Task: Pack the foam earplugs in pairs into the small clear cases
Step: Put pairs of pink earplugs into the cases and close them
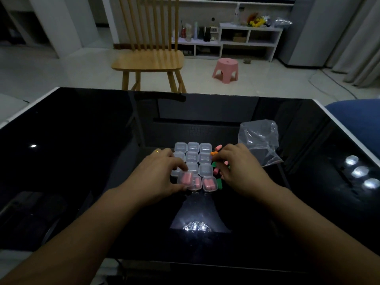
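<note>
Glossy black table [82,161]: clear cases [193,159] in grid, loose earplugs [216,161], plastic bag [259,138].

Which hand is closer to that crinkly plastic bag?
Right. The right hand works just left of the plastic bag; the left hand sits beyond the clear cases.

**Around your workspace**

You face a glossy black table [82,140] that mirrors ceiling lights. A crumpled clear plastic bag [259,140] lies on its right part. Beyond the far edge stands a wooden chair [148,58], with a pink stool [226,69] to its right on the pale floor. A low white shelf unit [249,41] with bottles and flowers lines the back wall.
</note>
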